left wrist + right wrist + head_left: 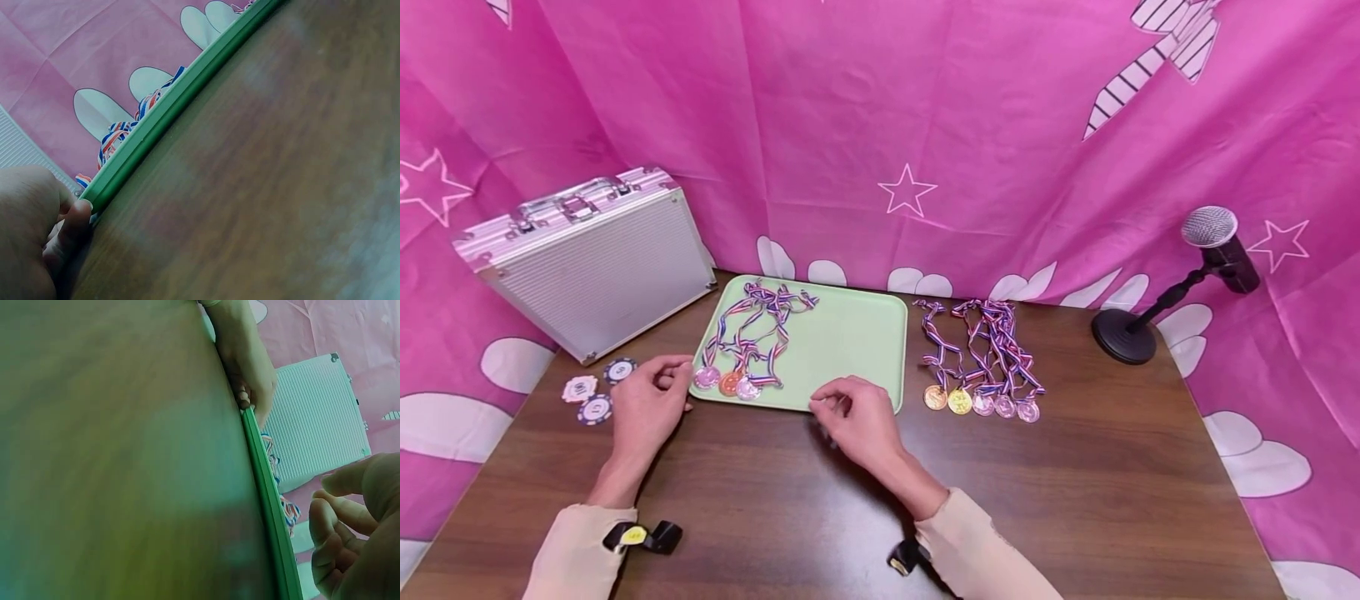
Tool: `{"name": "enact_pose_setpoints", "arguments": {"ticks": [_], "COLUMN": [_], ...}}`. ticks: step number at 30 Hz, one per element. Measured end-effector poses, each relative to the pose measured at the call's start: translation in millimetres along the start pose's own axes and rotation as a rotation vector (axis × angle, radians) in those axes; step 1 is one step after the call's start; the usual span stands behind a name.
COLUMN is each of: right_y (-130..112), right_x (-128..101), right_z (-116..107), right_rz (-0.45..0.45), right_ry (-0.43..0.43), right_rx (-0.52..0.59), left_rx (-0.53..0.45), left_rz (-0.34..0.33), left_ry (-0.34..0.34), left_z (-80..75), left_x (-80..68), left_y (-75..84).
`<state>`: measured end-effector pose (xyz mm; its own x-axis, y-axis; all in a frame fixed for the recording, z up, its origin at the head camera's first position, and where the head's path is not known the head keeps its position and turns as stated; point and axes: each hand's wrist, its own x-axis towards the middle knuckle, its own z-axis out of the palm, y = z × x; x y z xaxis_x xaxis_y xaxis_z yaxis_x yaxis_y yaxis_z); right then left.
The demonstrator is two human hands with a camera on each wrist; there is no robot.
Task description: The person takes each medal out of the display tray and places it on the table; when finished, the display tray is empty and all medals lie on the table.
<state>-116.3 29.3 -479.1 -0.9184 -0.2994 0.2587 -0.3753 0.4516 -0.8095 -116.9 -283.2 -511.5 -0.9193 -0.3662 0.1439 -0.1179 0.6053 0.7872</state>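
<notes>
Far left, at 9 o'clock on the desk (820, 500), a ribbed metal case (591, 262) stands w/ three poker chips (597, 390) just in front of it. Next, the left hand (643, 404) rests on the desk at the green tray's (850, 333) near-left corner, fingers (78, 219) loosely curled, tips touching the tray rim, gripping nothing. On the tray's left part lie three medals (730, 382) w/ striped ribbons running toward 12 o'clock. The right hand (857, 417) sits at the tray's near edge, abt the middle, fingers (334, 519) bent & slightly apart, holding nothing that shows; whether they touch the rim I can't tell. Just right of the tray, five more medals (981, 402) lie in a row, ribbons bunched behind. At 2 o'clock stands a mic on a round base (1123, 336).
</notes>
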Motion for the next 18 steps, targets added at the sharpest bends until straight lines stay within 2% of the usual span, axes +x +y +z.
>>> {"name": "enact_pose_setpoints", "arguments": {"ticks": [12,18], "right_y": [-23,-31], "right_x": [21,30], "right_z": [43,60], "right_rz": [0.001,-0.024], "right_ry": [-0.024,0.015], "right_rx": [-0.147,-0.142], "left_rx": [-0.007,-0.002], "left_rz": [0.009,0.007], "left_ry": [0.007,0.007], "left_z": [2.3,1.0], "left_x": [0.5,0.6], "left_y": [-0.1,1.5]}}
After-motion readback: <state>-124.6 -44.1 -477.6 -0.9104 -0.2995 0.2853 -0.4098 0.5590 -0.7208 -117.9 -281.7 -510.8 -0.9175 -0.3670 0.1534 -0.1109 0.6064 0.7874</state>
